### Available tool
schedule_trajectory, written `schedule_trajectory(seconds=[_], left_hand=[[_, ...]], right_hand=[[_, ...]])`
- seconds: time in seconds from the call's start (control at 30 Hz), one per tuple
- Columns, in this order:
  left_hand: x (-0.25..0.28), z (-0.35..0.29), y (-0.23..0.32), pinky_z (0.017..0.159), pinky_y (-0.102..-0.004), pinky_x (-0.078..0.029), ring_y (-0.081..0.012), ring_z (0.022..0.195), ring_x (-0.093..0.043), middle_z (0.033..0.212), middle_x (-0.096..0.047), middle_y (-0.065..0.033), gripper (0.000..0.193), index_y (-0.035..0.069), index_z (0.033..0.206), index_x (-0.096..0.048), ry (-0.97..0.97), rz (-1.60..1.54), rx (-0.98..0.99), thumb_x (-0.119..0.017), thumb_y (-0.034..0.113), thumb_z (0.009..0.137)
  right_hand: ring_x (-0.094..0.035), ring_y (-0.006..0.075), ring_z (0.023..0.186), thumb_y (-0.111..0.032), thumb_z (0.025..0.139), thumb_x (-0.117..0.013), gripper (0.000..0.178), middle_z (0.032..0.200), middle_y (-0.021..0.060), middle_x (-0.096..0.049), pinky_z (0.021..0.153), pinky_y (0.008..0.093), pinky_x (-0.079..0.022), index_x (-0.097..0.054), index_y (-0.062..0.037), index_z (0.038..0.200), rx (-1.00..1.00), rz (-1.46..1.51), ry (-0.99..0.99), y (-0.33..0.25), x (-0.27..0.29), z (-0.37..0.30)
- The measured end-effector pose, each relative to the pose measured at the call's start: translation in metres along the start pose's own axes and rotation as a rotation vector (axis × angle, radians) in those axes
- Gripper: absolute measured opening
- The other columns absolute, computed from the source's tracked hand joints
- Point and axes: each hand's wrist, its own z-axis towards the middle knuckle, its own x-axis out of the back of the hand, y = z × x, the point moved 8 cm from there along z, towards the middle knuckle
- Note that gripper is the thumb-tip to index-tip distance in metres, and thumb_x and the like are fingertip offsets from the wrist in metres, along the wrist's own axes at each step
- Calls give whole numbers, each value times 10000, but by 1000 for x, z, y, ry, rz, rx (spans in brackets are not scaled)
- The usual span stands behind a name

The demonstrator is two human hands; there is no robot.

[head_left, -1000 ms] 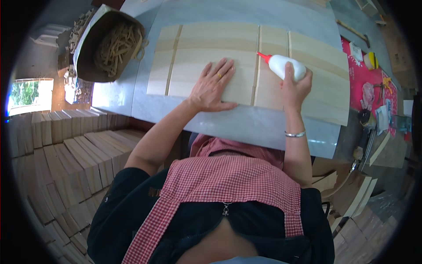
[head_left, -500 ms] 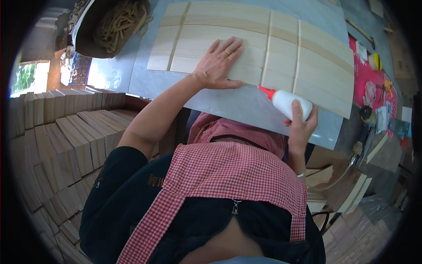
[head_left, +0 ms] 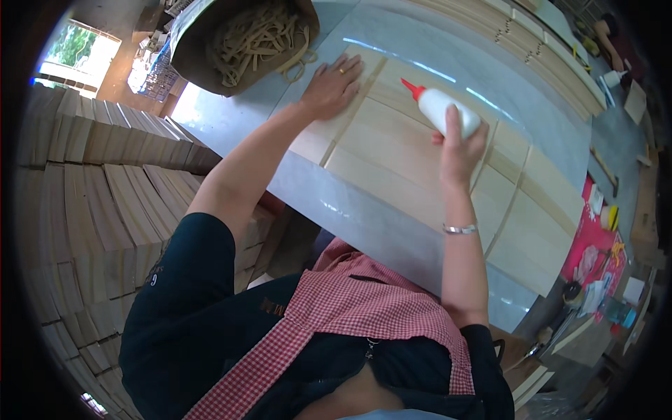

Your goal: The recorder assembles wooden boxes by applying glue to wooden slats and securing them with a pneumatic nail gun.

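The left hand (head_left: 332, 91) is lying flat, fingers spread, on the left end of the grooved wooden panel (head_left: 392, 150). The right hand (head_left: 462, 150), well apart from it, is gripping the white bottle (head_left: 441, 108), and the red nozzle (head_left: 412, 89) is pointing far-left over the panel (if the tip is touching wood, I cannot tell). The panel is resting on the grey table (head_left: 332, 204); a box (head_left: 190, 59) of tan bands (head_left: 259, 38) is sitting near the left hand.

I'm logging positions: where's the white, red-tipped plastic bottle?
Head view, upper right of centre: the white, red-tipped plastic bottle is in the right hand, over pale, flat wooden boards.
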Motion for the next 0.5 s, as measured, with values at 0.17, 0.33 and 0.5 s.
schedule_trajectory(seconds=[0.17,0.33,0.5], left_hand=[[-11,-3,-5,1180,-481,-263,-302,1497,-323,1575,-444,-43,481,90,1478,-470,19,-59,-15,-416,283,1041],[-11,-4,-5,1175,-468,-266,-295,1491,-333,1566,-456,-41,473,93,1475,-478,44,-45,-42,-400,274,1045],[-11,-3,-9,1179,-449,-273,-288,1499,-330,1585,-438,-40,478,98,1488,-474,44,-19,-30,-386,289,1058]], right_hand=[[-661,266,696,-382,939,-692,571,999,210,-629,650,352,-563,-455,67,1202,82,-156,55,30,-54,51],[-674,326,760,-379,943,-678,553,1007,232,-639,726,399,-567,-468,74,1182,127,-293,99,43,-70,57],[-679,353,802,-363,937,-690,536,1005,239,-643,754,413,-567,-477,71,1171,98,-350,53,32,-71,19]])
